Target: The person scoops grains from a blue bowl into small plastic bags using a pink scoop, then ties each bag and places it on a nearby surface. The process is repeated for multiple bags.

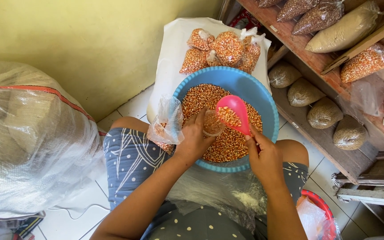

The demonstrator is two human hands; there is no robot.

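Note:
A blue basin (263, 95) full of orange corn kernels (227, 144) rests on my lap. My left hand (194, 140) holds a small clear cup (212, 123) over the kernels and also grips a clear plastic bag (169, 119) that hangs over the basin's left rim. My right hand (265, 158) grips the handle of a pink scoop (234, 113) loaded with kernels, tipped toward the cup. Beyond the basin, several tied bags of corn (225, 49) lie on a white sack (172, 53).
A large clear sack (27, 142) bulges at my left against a yellow wall. Wooden shelves (330, 80) on the right hold tied bags of grain and corn. A red bucket (318, 200) with plastic sits by my right knee on the white tile floor.

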